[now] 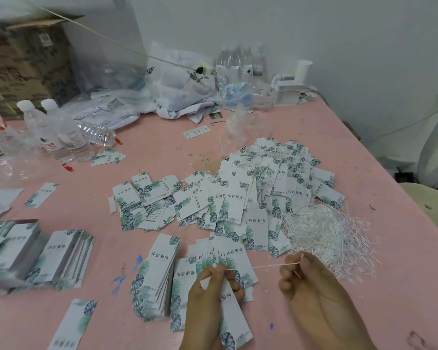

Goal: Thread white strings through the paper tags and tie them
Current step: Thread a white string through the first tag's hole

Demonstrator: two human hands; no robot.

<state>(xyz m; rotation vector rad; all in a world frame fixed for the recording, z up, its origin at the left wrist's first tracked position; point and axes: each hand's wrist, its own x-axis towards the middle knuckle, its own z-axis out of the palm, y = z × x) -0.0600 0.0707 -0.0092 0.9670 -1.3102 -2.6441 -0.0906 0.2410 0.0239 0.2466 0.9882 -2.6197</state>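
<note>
The left hand [214, 294] pinches a white rectangular paper tag with a green leaf print [232, 317] at six o'clock on the pink table [162, 152]. The right hand [311, 286], at five o'clock, curls its fingers on a thin white string [266, 266] stretched taut between both hands. A tangled heap of white strings [324, 231] lies at three o'clock, just beside a loose pile of matching tags [258, 188].
</note>
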